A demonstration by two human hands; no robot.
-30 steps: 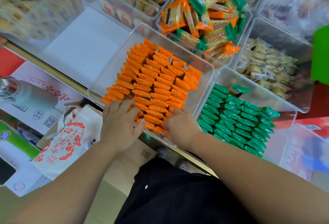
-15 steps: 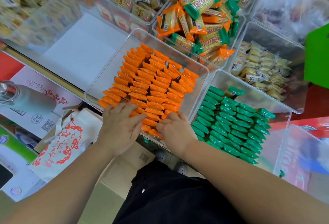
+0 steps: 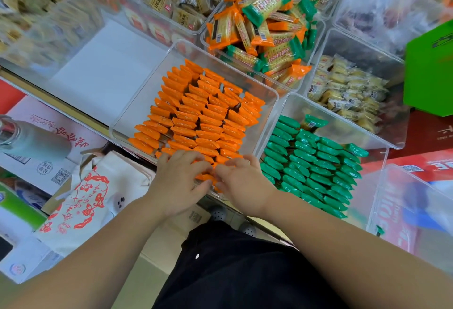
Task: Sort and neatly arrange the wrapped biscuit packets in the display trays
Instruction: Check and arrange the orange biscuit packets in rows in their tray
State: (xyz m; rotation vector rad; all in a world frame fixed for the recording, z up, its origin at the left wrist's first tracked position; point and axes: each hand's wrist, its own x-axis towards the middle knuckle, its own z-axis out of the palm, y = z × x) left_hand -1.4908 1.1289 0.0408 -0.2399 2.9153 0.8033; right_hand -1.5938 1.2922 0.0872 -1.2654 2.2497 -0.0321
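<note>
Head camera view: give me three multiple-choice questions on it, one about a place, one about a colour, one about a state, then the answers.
1. Where do the green packets lie relative to the orange packets?
A. to their left
B. to their right
C. on top of them

2. What colours are the packets in the heaped tray behind the orange ones?
A. all blue
B. all white
C. orange and green mixed

3. How do the orange packets lie?
A. in neat rows
B. in a loose heap
C. scattered outside any tray

Answers:
1 B, the green rows fill the neighbouring tray on the right.
2 C, both wrapper colours are jumbled together there.
3 A, they stand on edge in straight rows.
</note>
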